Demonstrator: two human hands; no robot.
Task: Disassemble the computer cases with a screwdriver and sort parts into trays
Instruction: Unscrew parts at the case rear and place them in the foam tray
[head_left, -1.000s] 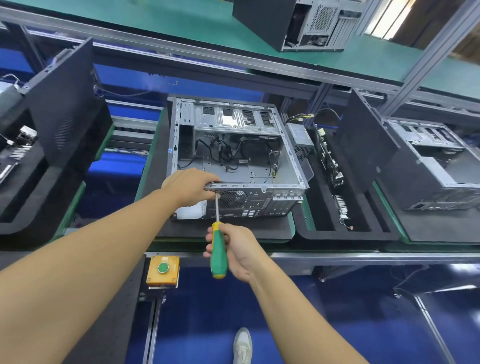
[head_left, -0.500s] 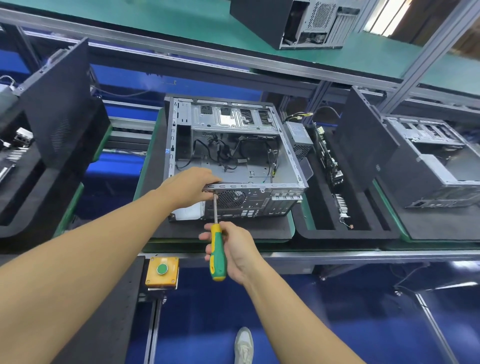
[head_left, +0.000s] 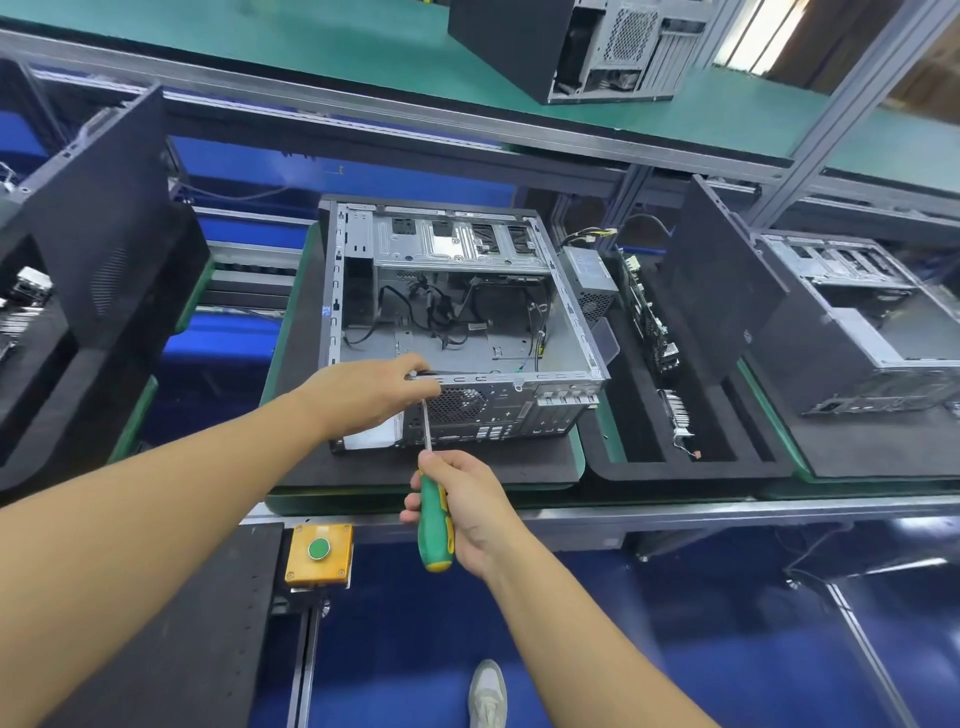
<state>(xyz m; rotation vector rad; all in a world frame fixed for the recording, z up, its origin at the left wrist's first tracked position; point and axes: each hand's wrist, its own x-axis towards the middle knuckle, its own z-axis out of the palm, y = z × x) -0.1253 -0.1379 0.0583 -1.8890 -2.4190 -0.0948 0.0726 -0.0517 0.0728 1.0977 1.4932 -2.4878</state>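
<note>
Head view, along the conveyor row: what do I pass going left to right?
From the left: leaning black side panel → open computer case → power supply → circuit board → second leaning black side panel → second computer case.

Head-worn wide-angle camera, looking forward and down.
It is peering from close above at the open grey metal computer case (head_left: 467, 353) lying on the black foam mat (head_left: 540, 462).

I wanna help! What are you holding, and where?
Right-hand grip: the screwdriver, by its green handle. Left-hand grip: the computer case, by its top edge.
</note>
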